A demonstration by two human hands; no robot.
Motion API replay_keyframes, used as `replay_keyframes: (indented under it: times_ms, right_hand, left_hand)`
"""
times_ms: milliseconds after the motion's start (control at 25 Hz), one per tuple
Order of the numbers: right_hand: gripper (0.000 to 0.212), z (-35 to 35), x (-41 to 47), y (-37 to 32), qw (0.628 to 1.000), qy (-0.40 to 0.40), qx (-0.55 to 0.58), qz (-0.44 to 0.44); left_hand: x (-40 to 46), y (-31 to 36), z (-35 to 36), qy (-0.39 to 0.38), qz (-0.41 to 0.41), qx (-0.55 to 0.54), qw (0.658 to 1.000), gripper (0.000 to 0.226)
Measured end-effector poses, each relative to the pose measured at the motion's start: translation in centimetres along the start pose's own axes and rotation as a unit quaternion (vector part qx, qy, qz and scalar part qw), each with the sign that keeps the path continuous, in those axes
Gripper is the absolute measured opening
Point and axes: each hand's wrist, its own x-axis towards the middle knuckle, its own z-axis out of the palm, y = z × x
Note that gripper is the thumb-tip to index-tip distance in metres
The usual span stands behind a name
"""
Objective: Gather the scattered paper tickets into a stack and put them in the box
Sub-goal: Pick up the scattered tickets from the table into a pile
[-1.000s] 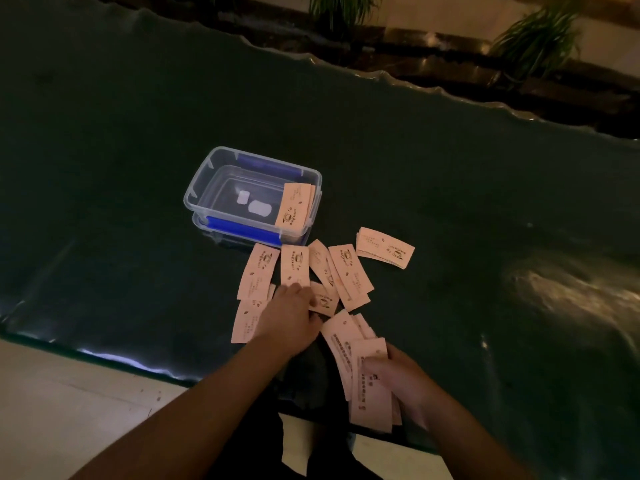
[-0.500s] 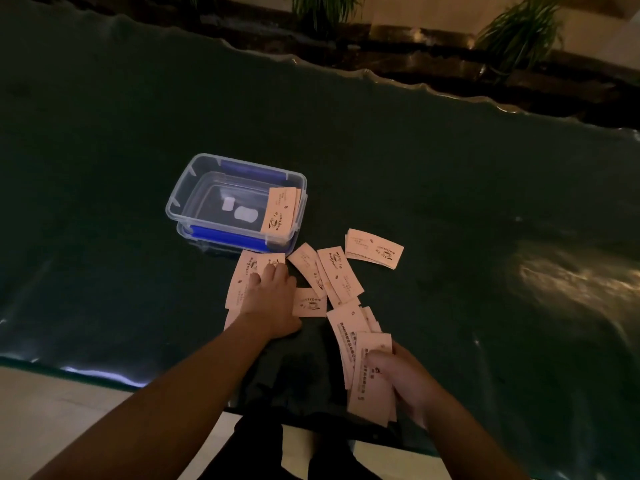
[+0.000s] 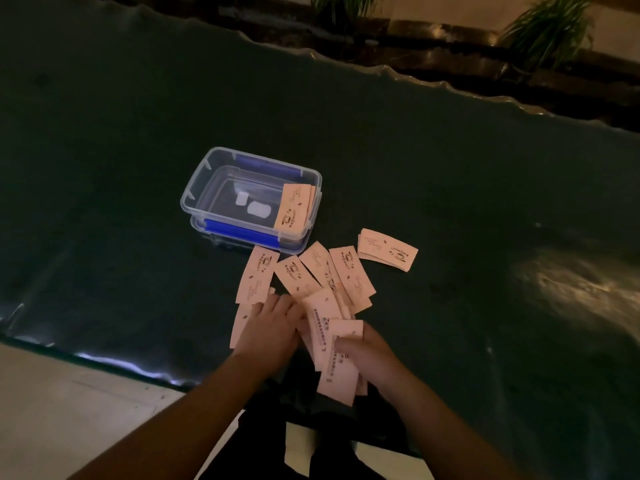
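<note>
**Tickets half gathered, most of the spread still on the table**

Tickets lie fanned on the dark green table cover, clustered at about 5 o'clock from the clear plastic box, with the nearest one just beside its blue front clip. A small separate pile sits off at 3 o'clock from the fan, apart from the others. A few tickets already rest inside the box, leaning against its right-hand wall, so the box looks to have received an earlier batch.

The right hand is closed around a loose bundle of tickets, thumb on top and fingers beneath, the slips splayed and uneven. Holding them this way probably keeps the bundle ready to accept more, rather than squaring it yet. The left hand lies palm down over the tickets at 9 o'clock of the bundle, fingers together and pressing on paper; whether it has pinched a slip or is only sliding it cannot be told. Its flat posture suits dragging thin paper across a smooth cover, where lifting an edge is awkward.

By my reading, the gathering step is in progress: roughly 5 or 6 loose tickets plus the side pile remain. Thin slips may slide or fan out of the bundle while more are added.
</note>
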Motion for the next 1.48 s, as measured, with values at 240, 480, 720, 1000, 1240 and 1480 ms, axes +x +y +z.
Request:
replay_keyframes:
  times_ms: [240, 480, 720, 1000, 1240, 1480]
  right_hand:
    - [0.056, 3.4, 1.0, -0.5, 0.997, 0.017, -0.034, 0.06]
    - [0.07, 4.2, 1.6, 0.2, 0.996, 0.047, 0.011, 0.071]
    - [0.075, 5.3, 1.0, 0.1, 0.997, 0.03, 0.003, 0.073]
    - [0.066, 5.0, 0.6, -0.3, 0.994, -0.021, -0.045, 0.097]
    - [0.05, 5.0, 0.0, -1.5, 0.997, -0.075, -0.006, 0.033]
    - [0.05, 3.7, 0.0, -5.8, 0.964, -0.15, -0.212, -0.052]
  left_hand:
    - [-1.5, 2.6, 1.9, 0.001, -0.097, -0.159, 0.982, 0.017]
    - [-2.3, 4.8, 2.8, 0.044, -0.219, -0.276, 0.935, 0.022]
    - [-2.7, 3.8, 1.1, 0.067, -0.29, -0.456, 0.839, 0.019]
    - [-4.6, 4.8, 0.8, -0.004, -0.324, -0.583, 0.745, 0.036]
    - [-5.2, 3.5, -0.8, 0.039, -0.345, -0.666, 0.66, 0.016]
    - [-5.0, -2.8, -6.3, 0.184, -0.135, -0.367, 0.902, 0.041]
